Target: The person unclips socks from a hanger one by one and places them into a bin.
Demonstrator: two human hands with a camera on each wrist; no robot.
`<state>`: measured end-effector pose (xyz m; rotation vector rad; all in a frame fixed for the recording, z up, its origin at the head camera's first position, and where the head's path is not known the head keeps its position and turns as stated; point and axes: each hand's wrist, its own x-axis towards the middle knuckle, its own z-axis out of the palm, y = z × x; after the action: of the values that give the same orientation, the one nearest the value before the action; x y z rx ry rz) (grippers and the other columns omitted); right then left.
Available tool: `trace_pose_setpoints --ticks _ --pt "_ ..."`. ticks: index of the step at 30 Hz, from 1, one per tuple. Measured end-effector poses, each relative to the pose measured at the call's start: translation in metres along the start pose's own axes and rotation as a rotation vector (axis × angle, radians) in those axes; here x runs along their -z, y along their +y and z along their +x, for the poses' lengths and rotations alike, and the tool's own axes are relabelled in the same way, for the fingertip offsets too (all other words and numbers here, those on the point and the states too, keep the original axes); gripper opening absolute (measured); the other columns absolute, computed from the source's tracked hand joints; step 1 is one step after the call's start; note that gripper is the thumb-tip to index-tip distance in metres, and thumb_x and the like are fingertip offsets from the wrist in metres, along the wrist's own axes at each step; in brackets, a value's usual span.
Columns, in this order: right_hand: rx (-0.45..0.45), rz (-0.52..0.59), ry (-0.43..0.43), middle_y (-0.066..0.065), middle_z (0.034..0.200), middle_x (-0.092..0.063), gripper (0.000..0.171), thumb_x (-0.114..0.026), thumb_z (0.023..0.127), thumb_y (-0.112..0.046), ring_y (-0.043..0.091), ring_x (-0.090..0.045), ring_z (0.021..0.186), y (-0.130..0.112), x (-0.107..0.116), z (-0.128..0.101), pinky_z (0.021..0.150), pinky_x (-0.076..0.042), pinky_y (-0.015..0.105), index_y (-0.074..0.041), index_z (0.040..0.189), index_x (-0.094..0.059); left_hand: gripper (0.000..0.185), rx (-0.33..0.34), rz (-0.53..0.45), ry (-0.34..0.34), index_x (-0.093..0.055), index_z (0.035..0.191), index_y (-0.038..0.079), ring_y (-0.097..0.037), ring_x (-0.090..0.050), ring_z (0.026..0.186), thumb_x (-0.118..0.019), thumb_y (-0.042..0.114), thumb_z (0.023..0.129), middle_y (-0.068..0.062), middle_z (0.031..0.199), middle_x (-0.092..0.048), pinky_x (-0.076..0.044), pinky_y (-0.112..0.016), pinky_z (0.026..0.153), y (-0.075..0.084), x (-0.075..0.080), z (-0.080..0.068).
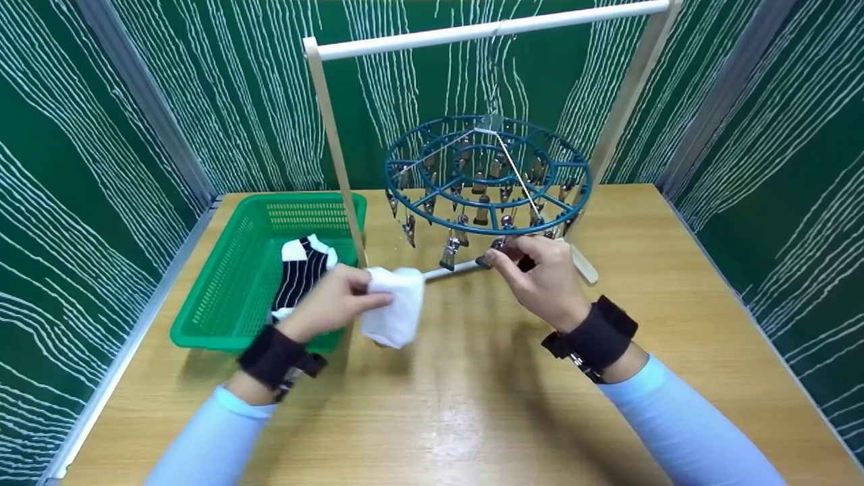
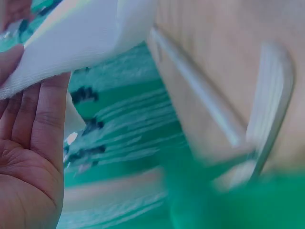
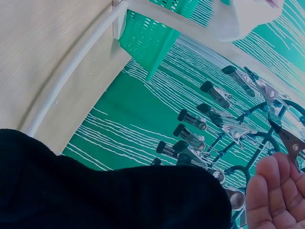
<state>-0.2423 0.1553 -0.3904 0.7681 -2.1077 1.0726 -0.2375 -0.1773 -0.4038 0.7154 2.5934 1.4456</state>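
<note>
My left hand (image 1: pixel 335 302) pinches a white sock (image 1: pixel 395 310) by its edge, between the basket and the round hanger. Its knit fabric (image 2: pixel 90 40) lies between thumb and fingers in the left wrist view. My right hand (image 1: pixel 548 278) is at the near rim of the blue-green round clip hanger (image 1: pixel 487 231), thumb and fingers pinching one of its metal clips (image 3: pixel 291 143). Several other dark-tipped clips (image 1: pixel 453 251) dangle from the rings. A black-and-white striped sock (image 1: pixel 302 273) lies in the green basket (image 1: pixel 202 297).
The hanger is hooked on the white top bar (image 1: pixel 432 39) of a stand with wooden posts (image 1: pixel 333 135). A low crossbar (image 1: pixel 452 268) and a wooden foot (image 1: pixel 583 264) are near the table's middle. Green patterned panels (image 1: pixel 270 101) enclose the wooden table (image 1: pixel 459 405).
</note>
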Motion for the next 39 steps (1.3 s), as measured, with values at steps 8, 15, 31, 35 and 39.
trace_pose_setpoints --ticks 8,15,31,35,39 --pt "0.003 -0.01 0.003 0.011 0.074 -0.075 0.016 -0.084 0.093 -0.003 0.014 -0.06 0.062 -0.001 0.0 0.0 0.06 -0.043 0.012 0.001 0.081 -0.075 0.019 0.05 0.079 0.11 -0.078 0.091 -0.008 -0.008 -0.066 0.074 -0.079 0.009 0.099 -0.016 0.089 -0.079 -0.059 -0.021 0.066 0.002 0.056 -0.011" --pt "-0.012 0.006 0.005 0.011 0.073 -0.074 0.014 -0.083 0.093 -0.003 0.017 -0.06 0.062 -0.002 0.0 0.001 0.061 -0.043 0.011 0.002 0.082 -0.076 0.023 0.101 0.064 0.188 -0.075 0.093 -0.012 -0.004 -0.07 0.076 -0.077 0.01 0.101 -0.02 0.098 -0.08 -0.063 -0.02 0.069 0.005 0.101 -0.013" --pt "0.004 -0.01 0.012 0.009 0.072 -0.075 0.012 -0.083 0.093 -0.002 0.016 -0.06 0.06 -0.002 0.0 0.001 0.06 -0.044 0.013 0.0 0.082 -0.078 0.042 0.295 -0.013 0.255 -0.064 0.139 -0.012 -0.001 -0.068 0.086 -0.066 0.017 0.109 -0.009 0.113 -0.072 -0.062 -0.018 0.075 -0.029 0.134 0.006" --pt "0.005 -0.014 0.012 0.009 0.074 -0.077 0.013 -0.083 0.093 -0.003 0.013 -0.062 0.061 0.0 0.0 0.0 0.059 -0.046 0.017 0.0 0.082 -0.078 0.053 0.32 -0.032 0.217 -0.05 0.156 -0.009 -0.001 -0.068 0.084 -0.064 0.013 0.109 -0.007 0.105 -0.071 -0.063 -0.019 0.076 -0.041 0.128 0.009" --pt "-0.001 -0.018 0.011 0.01 0.076 -0.077 0.014 -0.083 0.094 -0.005 0.014 -0.062 0.062 0.0 0.0 -0.001 0.059 -0.047 0.017 0.0 0.082 -0.077 0.064 0.396 -0.061 0.15 -0.034 0.167 -0.001 -0.011 -0.071 0.098 -0.061 0.014 0.111 -0.027 0.131 -0.069 -0.064 -0.026 0.082 -0.053 0.122 0.01"
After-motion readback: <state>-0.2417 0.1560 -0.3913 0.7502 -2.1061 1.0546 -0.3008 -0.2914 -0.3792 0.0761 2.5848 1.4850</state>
